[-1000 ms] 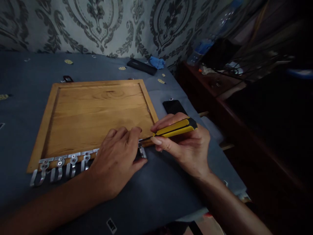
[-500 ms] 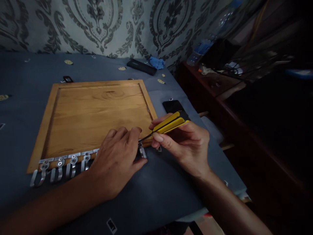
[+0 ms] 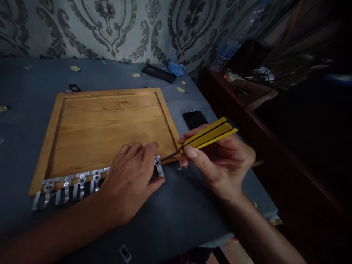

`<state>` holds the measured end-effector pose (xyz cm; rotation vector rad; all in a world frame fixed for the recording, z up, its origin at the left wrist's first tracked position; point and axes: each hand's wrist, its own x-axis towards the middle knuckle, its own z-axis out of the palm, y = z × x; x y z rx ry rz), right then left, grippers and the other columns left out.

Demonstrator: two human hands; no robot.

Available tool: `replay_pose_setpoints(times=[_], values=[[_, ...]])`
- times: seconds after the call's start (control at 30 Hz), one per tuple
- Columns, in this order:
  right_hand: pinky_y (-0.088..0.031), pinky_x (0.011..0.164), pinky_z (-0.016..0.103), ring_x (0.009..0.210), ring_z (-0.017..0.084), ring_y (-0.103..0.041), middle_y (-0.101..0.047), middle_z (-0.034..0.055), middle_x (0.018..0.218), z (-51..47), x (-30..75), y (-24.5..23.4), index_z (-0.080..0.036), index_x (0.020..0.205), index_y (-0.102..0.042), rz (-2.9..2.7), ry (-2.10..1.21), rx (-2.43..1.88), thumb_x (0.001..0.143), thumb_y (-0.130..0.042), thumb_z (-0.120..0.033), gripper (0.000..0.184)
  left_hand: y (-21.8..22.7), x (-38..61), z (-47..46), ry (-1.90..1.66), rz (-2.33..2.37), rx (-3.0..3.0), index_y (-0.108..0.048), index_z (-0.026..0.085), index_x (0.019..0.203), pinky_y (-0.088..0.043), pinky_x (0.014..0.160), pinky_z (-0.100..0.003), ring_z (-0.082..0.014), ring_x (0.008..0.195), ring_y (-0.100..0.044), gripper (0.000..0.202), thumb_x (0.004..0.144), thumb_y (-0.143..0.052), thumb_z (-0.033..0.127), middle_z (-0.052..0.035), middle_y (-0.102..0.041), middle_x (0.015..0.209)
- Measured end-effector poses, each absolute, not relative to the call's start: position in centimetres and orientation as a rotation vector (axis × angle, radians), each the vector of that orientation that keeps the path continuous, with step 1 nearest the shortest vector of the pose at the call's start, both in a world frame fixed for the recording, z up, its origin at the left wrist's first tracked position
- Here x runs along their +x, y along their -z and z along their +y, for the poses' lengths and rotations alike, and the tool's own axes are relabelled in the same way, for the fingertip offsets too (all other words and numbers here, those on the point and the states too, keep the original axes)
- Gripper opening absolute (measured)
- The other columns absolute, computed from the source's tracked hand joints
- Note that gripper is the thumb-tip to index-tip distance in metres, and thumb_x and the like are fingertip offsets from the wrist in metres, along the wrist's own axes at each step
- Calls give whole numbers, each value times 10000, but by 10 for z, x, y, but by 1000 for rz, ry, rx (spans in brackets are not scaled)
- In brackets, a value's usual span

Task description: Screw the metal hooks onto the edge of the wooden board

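Observation:
A wooden board (image 3: pixel 110 128) lies flat on a blue cloth. A metal strip of hooks (image 3: pixel 66 187) runs along its near edge, fixed with cross-head screws. My left hand (image 3: pixel 132 179) lies palm down over the right part of that strip, fingers together and pressing on it. My right hand (image 3: pixel 222 161) pinches a yellow-and-black screwdriver (image 3: pixel 209 134). Its thin dark tip points left at the rightmost hook plate (image 3: pixel 158 165), just off my left fingertips.
A black phone (image 3: pixel 195 119) lies right of the board. A dark remote-like bar (image 3: pixel 159 73) and a blue rag (image 3: pixel 176 68) sit by the patterned wall. Dark wooden furniture (image 3: pixel 247 99) with clutter stands beyond the table's right edge.
My right hand has drawn back to the right and raised the screwdriver handle, so the shaft slants more steeply with its tip still at the hook plate. The left hand has stayed put.

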<state>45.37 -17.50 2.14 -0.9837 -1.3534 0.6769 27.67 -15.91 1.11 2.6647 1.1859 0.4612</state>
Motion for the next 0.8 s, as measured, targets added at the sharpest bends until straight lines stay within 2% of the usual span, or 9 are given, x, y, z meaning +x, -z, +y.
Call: replay_pose_setpoints(times=[0.4,0.57,0.8], values=[[-538,513,230,538,91,-636,-659,-31,741,-177,454,-16,-251,948,-697,-1408,-770,-961,833,-739,-164,150,-8,279,-157,-456,1204,2651,-436,194,1122,-447,747,-388,-279,884,-623,538,724,-795,252,-47,-679,947],[-538,498,242,530,97,-628,-670,-23,767,-177,453,-15,-242,911,-687,-1401,-775,-965,824,-750,-191,119,-10,278,-159,-444,1197,2647,-440,193,1137,-449,758,-391,-275,884,-623,504,750,-759,239,-47,-681,954],[-528,480,245,546,108,-623,-661,-16,738,-176,453,-18,-227,830,-673,-1450,-731,-956,806,-752,-143,118,-11,277,-159,-442,1190,2633,-444,191,1122,-447,754,-398,-286,886,-620,501,742,-767,240,-60,-682,955]])
